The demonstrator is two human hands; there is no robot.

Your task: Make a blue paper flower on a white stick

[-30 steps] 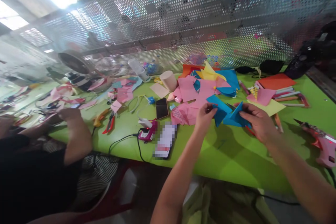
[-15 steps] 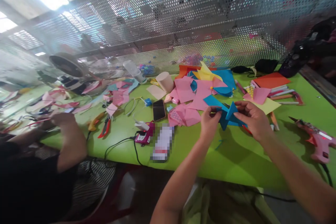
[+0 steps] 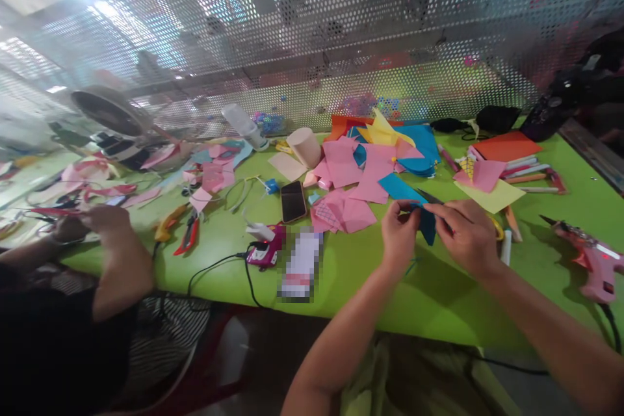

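A small folded blue piece (image 3: 428,227) is pinched between my two hands above the green table (image 3: 341,279). My left hand (image 3: 400,234) grips its left side, fingertips closed. My right hand (image 3: 465,231) presses on its upper right edge with thumb and fingers together. Right behind the fingers lie a flat blue sheet (image 3: 400,187) and the dark blades of scissors (image 3: 431,196), whose yellow handle shows beyond my right hand. Pink sheets (image 3: 344,211) spread to the left of the hands.
A pink glue gun (image 3: 592,260) lies at the right. Left of centre are a black phone (image 3: 293,201), a pixelated phone (image 3: 301,265), a magenta power block (image 3: 266,250) with cables and red-handled pliers (image 3: 188,234). Another person's hand (image 3: 104,221) works at the far left.
My hands have drawn closer together. The blue piece has been turned or folded down and shows less between the fingers. My right hand has moved left, uncovering the scissors' yellow handle.
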